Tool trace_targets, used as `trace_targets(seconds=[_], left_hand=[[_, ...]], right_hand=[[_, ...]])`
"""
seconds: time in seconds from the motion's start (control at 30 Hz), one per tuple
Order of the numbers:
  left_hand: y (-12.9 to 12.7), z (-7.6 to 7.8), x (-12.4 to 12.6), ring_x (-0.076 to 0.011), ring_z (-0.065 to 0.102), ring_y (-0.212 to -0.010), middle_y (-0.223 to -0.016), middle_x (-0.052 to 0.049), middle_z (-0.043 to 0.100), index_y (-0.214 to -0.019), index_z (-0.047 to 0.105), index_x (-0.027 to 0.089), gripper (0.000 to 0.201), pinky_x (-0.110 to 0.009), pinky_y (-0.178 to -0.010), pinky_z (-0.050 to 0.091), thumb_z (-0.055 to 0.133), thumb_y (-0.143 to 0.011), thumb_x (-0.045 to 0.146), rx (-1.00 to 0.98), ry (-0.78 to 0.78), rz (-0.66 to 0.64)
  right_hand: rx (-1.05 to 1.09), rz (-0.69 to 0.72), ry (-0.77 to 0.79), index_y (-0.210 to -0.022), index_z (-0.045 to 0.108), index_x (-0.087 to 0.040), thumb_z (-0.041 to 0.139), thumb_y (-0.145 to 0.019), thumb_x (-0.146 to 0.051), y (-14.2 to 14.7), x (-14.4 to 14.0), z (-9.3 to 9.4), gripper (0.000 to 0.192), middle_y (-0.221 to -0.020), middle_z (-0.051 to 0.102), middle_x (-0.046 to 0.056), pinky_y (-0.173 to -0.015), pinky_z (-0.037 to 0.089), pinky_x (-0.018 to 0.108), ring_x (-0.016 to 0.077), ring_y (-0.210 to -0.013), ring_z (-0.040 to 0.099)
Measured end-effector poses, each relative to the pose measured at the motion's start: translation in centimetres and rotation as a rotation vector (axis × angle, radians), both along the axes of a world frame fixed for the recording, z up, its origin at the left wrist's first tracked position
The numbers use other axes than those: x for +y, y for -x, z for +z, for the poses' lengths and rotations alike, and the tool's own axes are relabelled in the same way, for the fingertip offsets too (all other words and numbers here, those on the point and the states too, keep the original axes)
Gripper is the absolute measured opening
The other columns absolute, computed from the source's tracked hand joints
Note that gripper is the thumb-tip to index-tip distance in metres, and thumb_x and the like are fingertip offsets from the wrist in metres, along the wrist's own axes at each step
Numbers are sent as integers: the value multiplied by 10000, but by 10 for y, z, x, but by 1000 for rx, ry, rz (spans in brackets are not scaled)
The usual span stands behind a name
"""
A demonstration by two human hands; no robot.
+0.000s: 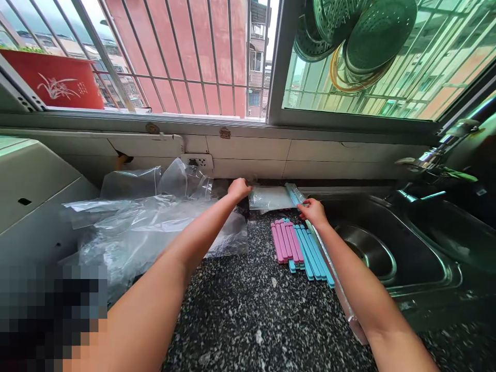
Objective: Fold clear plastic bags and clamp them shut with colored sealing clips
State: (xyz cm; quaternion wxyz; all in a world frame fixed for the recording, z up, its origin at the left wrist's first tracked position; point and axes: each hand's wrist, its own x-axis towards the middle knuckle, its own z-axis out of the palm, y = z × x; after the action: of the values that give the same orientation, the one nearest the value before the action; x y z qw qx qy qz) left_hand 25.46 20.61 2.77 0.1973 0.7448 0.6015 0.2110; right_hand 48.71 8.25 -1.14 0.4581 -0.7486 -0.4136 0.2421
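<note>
While pinching the left edge of a clear plastic bag (271,198) at the granite countertop's (251,320) back with left hand (239,188), right hand (313,212) closed on a blue sealing clip (295,195) at its right edge: clipping underway, needing steady alignment beside stacked pink and blue clips (298,248).

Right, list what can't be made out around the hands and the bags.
- Head view: whether the left hand pinches the small clear bag; the fingers curl away, hiding the grip.
- What the small clear bag holds: too small and glary.
- The right hand's fingertips on the blue clip: too small to tell.
- Lower left corner: blurred out, covering part of the plastic bag pile.
- Right forearm hides part of the sink rim.
</note>
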Motion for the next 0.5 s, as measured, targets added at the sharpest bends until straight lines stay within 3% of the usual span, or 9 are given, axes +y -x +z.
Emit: trace_targets(seconds=[0.2, 0.5], left_hand=[[-2, 7, 21, -292, 585, -1031, -1061, -192, 649, -929, 668, 122, 226, -320, -805, 436, 538, -755, 186, 77, -17, 32], [-21, 4, 42, -324, 600, -1006, -1058, -224, 642, -941, 672, 114, 238, -367, -796, 451, 611, -731, 209, 124, -22, 36]], right_hand=[[-407, -67, -57, -834, 612, -169, 625, -683, -362, -10, -9, 5, 245, -579, 606, 22, -493, 382, 248, 156, -517, 564], [-379, -46, -155, -883, 629, -151, 524, -723, -380, -5, -14, 9, 298, -598, 619, 39, -549, 386, 276, 175, -552, 553]])
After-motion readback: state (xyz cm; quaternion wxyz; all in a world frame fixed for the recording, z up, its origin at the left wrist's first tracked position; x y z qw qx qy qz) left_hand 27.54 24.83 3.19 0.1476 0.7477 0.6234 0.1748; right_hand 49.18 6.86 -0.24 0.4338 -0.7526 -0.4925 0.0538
